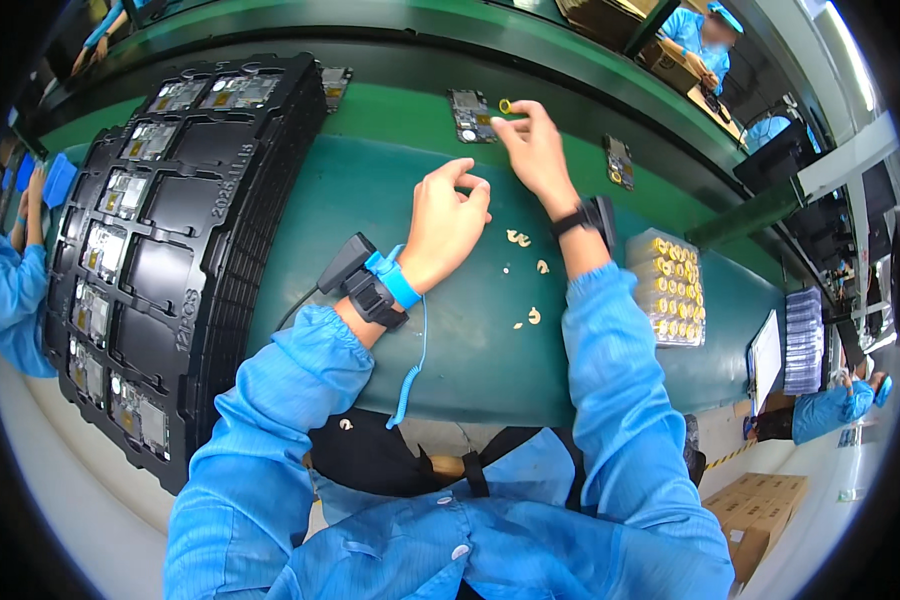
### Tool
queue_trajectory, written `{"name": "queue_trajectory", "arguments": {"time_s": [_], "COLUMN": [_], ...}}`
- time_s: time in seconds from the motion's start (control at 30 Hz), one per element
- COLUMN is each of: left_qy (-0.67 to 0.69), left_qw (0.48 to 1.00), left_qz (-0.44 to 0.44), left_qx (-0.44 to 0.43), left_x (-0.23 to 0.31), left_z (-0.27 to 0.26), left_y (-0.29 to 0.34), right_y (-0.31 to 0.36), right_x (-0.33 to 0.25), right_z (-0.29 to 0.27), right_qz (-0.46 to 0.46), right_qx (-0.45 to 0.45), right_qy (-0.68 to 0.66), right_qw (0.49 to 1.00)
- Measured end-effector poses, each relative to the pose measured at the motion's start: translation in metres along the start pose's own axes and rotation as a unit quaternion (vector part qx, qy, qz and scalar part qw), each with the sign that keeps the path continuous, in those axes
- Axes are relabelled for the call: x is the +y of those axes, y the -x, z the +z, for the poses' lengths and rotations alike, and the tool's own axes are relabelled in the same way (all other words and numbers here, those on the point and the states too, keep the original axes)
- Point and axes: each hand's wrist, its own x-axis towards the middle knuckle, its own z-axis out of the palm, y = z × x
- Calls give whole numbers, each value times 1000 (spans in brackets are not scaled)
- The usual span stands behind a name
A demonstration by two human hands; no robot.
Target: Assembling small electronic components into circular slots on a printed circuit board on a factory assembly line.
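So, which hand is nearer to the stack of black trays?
Left. The left hand is to the right of the stack of black trays, not touching; the right hand is farther right and farther forward.

The black rectangular trays at the left seem smooth, slightly glossy plastic. The wide green tabletop in the centre is smooth, with soft sheen. The dark rectangular circuit board, upper centre, looks uneven and partly metallic. The long blue sleeve, lower right, is wrinkled cloth.
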Motion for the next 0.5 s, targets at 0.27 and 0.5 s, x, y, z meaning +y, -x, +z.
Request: {"name": "queue_trajectory", "arguments": {"time_s": [0.27,0.5], "left_qy": [-33,215], "left_qw": [998,974], "left_qz": [-7,-74], "left_qx": [47,-1], "left_x": [-11,0], "left_z": [-2,-1], "left_y": [-13,-11], "right_y": [-32,44], "right_x": [-3,-72], "right_z": [49,-3], "right_qz": [112,114], "right_qx": [16,47], "right_qy": [-23,-298], "right_qw": [993,947]}}
